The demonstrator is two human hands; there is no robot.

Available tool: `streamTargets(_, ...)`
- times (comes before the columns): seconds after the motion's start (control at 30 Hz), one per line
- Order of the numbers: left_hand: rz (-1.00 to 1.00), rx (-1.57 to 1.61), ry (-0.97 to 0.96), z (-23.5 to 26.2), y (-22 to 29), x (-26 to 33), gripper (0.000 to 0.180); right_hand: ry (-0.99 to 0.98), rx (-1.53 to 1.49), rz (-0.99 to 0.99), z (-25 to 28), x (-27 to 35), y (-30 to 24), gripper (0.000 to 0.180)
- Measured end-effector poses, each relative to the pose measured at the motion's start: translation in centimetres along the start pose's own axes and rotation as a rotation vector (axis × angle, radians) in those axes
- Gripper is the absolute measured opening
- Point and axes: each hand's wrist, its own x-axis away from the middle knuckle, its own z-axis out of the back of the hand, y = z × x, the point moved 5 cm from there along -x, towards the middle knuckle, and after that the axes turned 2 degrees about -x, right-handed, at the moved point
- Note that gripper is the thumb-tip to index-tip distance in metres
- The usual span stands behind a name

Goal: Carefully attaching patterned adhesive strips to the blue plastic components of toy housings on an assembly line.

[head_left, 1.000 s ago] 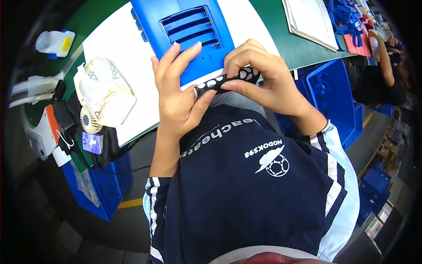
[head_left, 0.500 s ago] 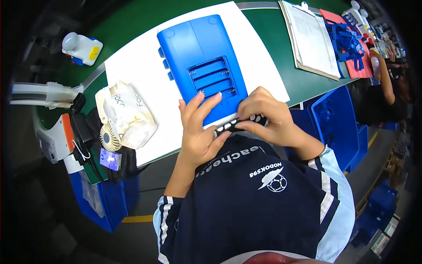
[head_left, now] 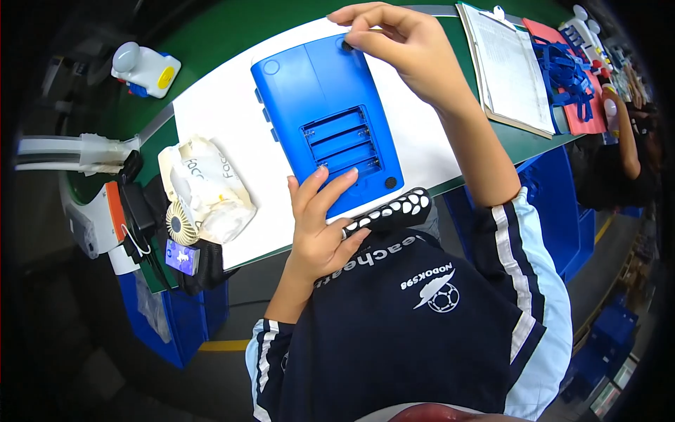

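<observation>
A blue plastic casing (head_left: 330,84) with an uncovered battery compartment (head_left: 342,141) lies face down on a white sheet. One black round foot pad (head_left: 391,183) sits at its near right corner. At the far right corner my right hand (head_left: 415,53) pinches a small black foot pad (head_left: 345,45) against the round recess. My left hand (head_left: 318,218) has two fingers resting on the casing's near edge. Between its thumb and other fingers is a black sticker sheet (head_left: 394,211) with white round spots. The far left recess (head_left: 271,67) holds no pad.
Left of the casing are a cream bag (head_left: 207,183), a small fan (head_left: 180,224) and a purple box (head_left: 181,258). A white item with a yellow oval (head_left: 151,72) stands far left. Papers on a board (head_left: 508,77) and blue parts (head_left: 566,77) lie right, near another person (head_left: 626,155).
My right hand has gone from the sticker sheet to the casing's far right corner, carrying a pad. The near right corner, covered by my hand earlier, now shows a black pad.
</observation>
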Motion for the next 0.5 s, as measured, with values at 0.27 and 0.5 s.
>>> streamTargets(0.27, -0.018, 0.011, 0.007, -0.1, 0.2, -0.1, 0.021, -0.043, -0.098, -0.335, -0.3, -0.4, 3.3, 0.013)
streamTargets(0.5, -0.025, 0.001, 0.004, -0.2, 0.1, -0.1, 0.021, -0.048, -0.077, -0.342, -0.1, -0.3, 3.4, 0.013)
